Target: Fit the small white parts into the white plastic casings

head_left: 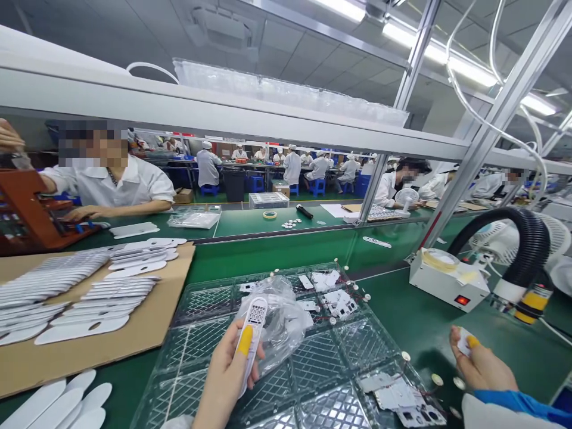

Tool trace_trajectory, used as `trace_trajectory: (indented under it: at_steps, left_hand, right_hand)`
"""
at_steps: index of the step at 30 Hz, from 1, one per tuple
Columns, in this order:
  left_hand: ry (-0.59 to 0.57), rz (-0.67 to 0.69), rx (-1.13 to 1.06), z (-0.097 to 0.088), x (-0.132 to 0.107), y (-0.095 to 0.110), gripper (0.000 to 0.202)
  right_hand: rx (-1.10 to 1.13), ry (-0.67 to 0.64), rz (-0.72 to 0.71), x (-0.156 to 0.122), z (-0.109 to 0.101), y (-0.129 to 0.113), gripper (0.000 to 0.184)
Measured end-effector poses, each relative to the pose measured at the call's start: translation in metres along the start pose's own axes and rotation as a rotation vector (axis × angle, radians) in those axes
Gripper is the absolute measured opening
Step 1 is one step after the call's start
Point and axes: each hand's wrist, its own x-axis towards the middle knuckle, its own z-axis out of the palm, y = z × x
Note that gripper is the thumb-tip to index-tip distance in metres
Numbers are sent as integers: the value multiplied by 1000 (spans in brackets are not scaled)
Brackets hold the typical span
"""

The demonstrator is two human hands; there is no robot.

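Apparently parts are being handled: the left hand (229, 368) grips a white casing (256, 314) above the clear tray (318, 360); right of it, the right hand (488, 364) pinches a small white piece (463, 342). Moving either calls for steadiness.

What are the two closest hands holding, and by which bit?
The left hand grips a long white plastic casing around its middle; the right hand pinches a small white piece, exact part unclear.

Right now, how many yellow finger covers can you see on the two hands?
2: one yellow cover on the left hand, against the slim white casing; another yellow cover on the right hand, by a small white piece. More could be hidden behind the hands.
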Motion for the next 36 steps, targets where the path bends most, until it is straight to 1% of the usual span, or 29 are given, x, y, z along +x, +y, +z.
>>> trace_trajectory:
  at_steps: [2, 3, 5, 7, 9, 12, 15, 18, 21, 23, 26, 30, 33, 36]
  left_hand:
    - [-5, -1, 13, -1, 0, -1, 39]
    - [-6, 0, 14, -1, 0, -2, 41]
    - [-1, -3, 11, 1, 0, -1, 44]
    - [2, -15, 7, 3, 0, 0, 43]
    - [-5, -24, 0, 5, 0, 1, 40]
    - [-20, -22, -18, 6, -2, 4, 37]
    - [-16, -22, -51, 7, -4, 6, 37]
    - [-63, -22, -84, 6, -5, 9, 32]
    - [-70, 10, -119, 5, -6, 11, 29]
    - [-49, 20, -138, 5, -6, 9, 32]
    - [-30, 26, -136, 4, -2, 4, 34]
    - [-21, 15, -135, 4, 2, -6, 27]
    - [-5, -31, -129, 6, 1, -8, 28]
    - [-29, -57, -121, 7, -1, -6, 27]
  right_hand:
    - [71, -26, 80, 4, -11, 2, 14]
    - [118, -40, 118, 3, -11, 2, 17]
    - [181, -72, 164, 0, -4, 0, 22]
    - [241, -122, 188, -8, 17, -7, 24]
    - [301, -192, 192, -20, 47, -19, 24]
    - [370, -341, 171, -50, 103, -45, 21]
    - [391, -529, 137, -92, 164, -74, 21]
    - [371, -713, 99, -140, 219, -95, 27]
    - [338, -865, 66, -182, 261, -100, 26]
    - [330, -942, 68, -201, 280, -94, 25]
    - [347, -1002, 100, -217, 296, -74, 27]
    - [369, -986, 129, -219, 297, -51, 30]
    - [372, -961, 140, -214, 292, -46, 31]
    - [364, -950, 148, -210, 290, -47, 30]
